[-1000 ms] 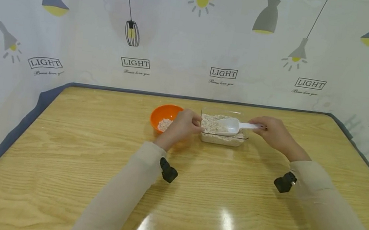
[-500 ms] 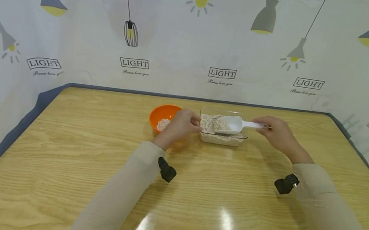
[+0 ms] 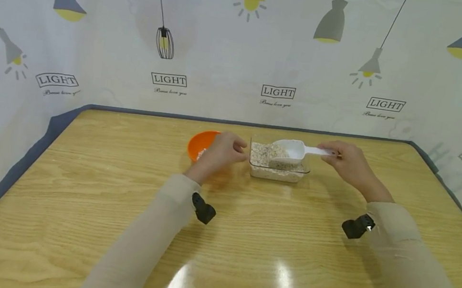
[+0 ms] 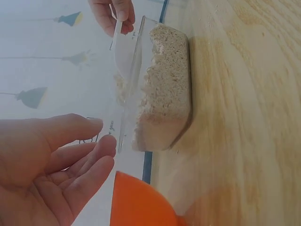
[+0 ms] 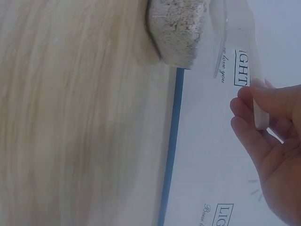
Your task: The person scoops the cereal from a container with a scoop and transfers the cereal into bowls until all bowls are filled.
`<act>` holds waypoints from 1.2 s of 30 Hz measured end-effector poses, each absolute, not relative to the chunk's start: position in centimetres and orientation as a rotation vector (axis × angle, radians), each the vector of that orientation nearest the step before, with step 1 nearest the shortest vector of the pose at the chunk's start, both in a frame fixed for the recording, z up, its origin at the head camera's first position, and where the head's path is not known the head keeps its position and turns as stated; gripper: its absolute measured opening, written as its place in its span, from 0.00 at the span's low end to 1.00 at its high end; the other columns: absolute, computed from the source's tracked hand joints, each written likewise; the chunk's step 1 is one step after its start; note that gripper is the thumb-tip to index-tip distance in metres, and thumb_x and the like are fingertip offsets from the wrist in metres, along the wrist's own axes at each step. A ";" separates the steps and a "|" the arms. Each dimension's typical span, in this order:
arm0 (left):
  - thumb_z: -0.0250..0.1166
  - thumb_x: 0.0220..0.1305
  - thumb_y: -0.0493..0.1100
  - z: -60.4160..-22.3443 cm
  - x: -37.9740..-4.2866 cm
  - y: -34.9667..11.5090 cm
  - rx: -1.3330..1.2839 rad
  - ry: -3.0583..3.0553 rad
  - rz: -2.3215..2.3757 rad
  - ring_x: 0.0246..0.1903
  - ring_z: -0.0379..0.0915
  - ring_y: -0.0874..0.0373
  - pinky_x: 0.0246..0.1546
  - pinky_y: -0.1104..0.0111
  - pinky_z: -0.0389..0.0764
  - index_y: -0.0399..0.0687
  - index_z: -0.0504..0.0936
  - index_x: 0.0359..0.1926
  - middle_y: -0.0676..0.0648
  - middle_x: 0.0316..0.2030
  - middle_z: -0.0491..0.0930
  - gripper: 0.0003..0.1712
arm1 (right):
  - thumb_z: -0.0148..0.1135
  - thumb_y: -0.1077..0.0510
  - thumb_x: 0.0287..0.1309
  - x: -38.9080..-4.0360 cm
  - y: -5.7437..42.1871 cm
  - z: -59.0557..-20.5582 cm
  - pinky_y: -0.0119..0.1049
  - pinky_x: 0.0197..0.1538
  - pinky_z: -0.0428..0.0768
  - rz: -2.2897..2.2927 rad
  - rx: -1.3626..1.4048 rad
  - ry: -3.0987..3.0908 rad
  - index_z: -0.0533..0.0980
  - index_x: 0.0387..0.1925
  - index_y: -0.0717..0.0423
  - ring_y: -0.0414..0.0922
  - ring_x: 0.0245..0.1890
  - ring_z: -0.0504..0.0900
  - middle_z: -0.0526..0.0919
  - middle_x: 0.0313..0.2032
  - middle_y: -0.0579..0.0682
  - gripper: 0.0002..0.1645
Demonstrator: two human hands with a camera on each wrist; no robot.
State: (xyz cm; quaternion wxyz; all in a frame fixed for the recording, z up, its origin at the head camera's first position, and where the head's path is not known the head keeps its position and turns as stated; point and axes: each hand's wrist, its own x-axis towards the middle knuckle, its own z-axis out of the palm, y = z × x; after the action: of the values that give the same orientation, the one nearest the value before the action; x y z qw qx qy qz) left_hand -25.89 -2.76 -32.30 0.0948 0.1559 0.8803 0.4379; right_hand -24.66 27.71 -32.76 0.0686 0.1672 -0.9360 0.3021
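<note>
My right hand (image 3: 348, 167) pinches the handle of a white scoop (image 3: 298, 151), which carries a heap of oat flakes (image 3: 280, 152) over a clear rectangular container (image 3: 279, 175). More flakes fill much of that container. Between the container and an orange bowl (image 3: 200, 143) is my left hand (image 3: 224, 152). Its fingers are loosely bent and hold nothing; in the left wrist view a small gap seems to part the fingertips from the container's wall. Some flakes lie in the bowl, which the left hand partly covers in the head view.
Everything stands toward the far side of a wooden table (image 3: 270, 245). Behind its dark blue back edge (image 3: 131, 110) rises a white backdrop (image 3: 226, 42) printed with lamps. A small black device (image 3: 203, 209) sits on the left wrist, another black device (image 3: 358, 227) on the right.
The scoop has risen out of the flakes, now bearing a heap. My left hand has let go of the container's edge and moved slightly left, covering more of the bowl.
</note>
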 end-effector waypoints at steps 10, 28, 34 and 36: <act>0.65 0.56 0.36 -31.8 -25.9 -4.5 0.433 2.694 1.298 0.41 0.76 0.51 0.38 0.67 0.78 0.34 0.78 0.51 0.39 0.43 0.79 0.20 | 0.55 0.67 0.60 -25.1 27.0 -32.1 0.51 0.39 0.73 0.893 0.573 -2.756 0.74 0.51 0.67 0.56 0.40 0.75 0.76 0.46 0.65 0.17; 0.64 0.58 0.38 -30.5 -26.2 -8.8 0.378 2.766 1.225 0.41 0.75 0.52 0.39 0.66 0.78 0.34 0.77 0.52 0.40 0.44 0.78 0.21 | 0.55 0.66 0.60 -26.4 22.9 -30.6 0.52 0.50 0.71 1.023 0.681 -2.728 0.74 0.51 0.66 0.58 0.49 0.73 0.75 0.51 0.64 0.17; 0.63 0.58 0.38 -30.4 -26.1 -10.8 0.336 2.813 1.181 0.42 0.74 0.51 0.39 0.64 0.78 0.34 0.76 0.52 0.39 0.44 0.77 0.21 | 0.54 0.66 0.61 -26.7 21.1 -30.5 0.51 0.50 0.71 1.074 0.706 -2.739 0.74 0.52 0.66 0.57 0.50 0.72 0.74 0.52 0.63 0.17; 0.63 0.58 0.38 -30.4 -26.1 -11.4 0.323 2.817 1.176 0.43 0.74 0.50 0.40 0.63 0.78 0.33 0.76 0.52 0.38 0.45 0.77 0.22 | 0.54 0.66 0.61 -26.9 20.6 -30.6 0.51 0.50 0.72 1.099 0.708 -2.742 0.74 0.51 0.66 0.57 0.50 0.73 0.74 0.52 0.63 0.17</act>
State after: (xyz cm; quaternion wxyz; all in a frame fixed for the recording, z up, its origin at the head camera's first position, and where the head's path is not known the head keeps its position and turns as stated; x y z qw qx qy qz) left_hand -26.06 -11.44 -30.38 0.0359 0.1050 0.9172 0.3827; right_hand -26.86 20.64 -30.65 0.0517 0.2327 -0.9015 0.3612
